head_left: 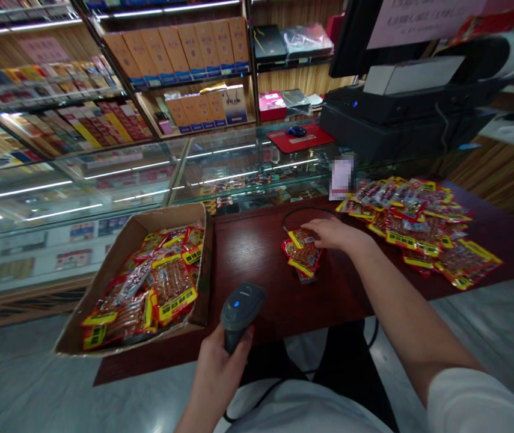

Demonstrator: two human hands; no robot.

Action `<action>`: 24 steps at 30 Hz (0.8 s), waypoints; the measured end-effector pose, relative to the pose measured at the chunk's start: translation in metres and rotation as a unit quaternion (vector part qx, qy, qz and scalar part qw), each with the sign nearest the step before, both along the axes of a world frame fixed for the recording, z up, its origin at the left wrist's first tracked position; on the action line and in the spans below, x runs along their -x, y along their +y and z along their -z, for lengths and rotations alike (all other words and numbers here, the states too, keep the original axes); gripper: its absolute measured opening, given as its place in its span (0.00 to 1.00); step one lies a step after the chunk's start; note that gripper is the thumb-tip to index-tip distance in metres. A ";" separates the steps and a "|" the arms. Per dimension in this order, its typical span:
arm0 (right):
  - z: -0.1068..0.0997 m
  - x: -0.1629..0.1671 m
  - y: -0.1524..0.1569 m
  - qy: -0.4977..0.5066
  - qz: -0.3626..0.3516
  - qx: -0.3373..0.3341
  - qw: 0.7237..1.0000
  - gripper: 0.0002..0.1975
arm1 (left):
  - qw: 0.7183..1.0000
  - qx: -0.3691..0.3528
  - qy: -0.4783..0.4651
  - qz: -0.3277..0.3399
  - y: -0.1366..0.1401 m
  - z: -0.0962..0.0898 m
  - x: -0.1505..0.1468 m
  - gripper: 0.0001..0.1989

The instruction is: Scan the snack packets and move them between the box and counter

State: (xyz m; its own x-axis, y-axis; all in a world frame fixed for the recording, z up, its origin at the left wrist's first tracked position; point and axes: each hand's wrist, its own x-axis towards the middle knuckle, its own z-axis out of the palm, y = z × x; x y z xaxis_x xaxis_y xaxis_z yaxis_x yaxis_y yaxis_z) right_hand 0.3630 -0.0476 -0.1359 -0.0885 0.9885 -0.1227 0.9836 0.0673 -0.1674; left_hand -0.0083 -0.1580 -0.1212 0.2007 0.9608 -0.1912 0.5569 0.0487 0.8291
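Note:
My left hand (220, 367) is wrapped round the handle of a dark barcode scanner (242, 304), its small light glowing blue. My right hand (331, 233) reaches over the dark red tabletop and has its fingers on a small stack of snack packets (304, 255), red and yellow with brown sticks inside. The fingertips curl over the top packet's right edge. To the right spreads a large heap of similar snack packets (412, 219). On the left a cardboard box (207, 264) holds many more packets of the same kind.
A glass display counter (143, 168) runs behind the wooden table (243, 240). On it lie a red mat (317, 137) and a blue-lit mouse (296, 130). A black cable (302, 209) crosses the table. Monitor equipment (401, 114) stands at the back right, with stocked shelves behind.

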 end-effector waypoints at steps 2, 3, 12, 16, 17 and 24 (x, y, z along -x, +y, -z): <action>-0.004 -0.003 0.001 -0.010 0.016 -0.014 1.000 0.34 | 1.000 0.001 -0.001 -0.002 -0.001 0.000 0.002 0.15; -0.007 -0.004 0.001 -0.016 0.027 -0.024 0.999 0.32 | 1.000 0.001 0.000 -0.004 -0.001 -0.001 0.002 0.15; -0.043 0.033 -0.044 0.171 0.088 -0.162 0.968 0.15 | 0.999 -0.032 0.011 0.016 -0.003 -0.013 0.001 0.11; -0.048 0.076 -0.059 0.248 0.034 -0.133 0.959 0.15 | 0.999 -0.042 0.021 0.020 -0.003 -0.020 0.000 0.11; -0.048 0.084 -0.059 0.251 0.026 -0.127 0.959 0.15 | 0.998 -0.046 0.023 0.021 -0.003 -0.022 0.000 0.11; -0.040 0.100 -0.051 0.199 0.029 -0.111 0.973 0.14 | 0.998 -0.055 0.027 0.023 -0.007 -0.019 0.005 0.10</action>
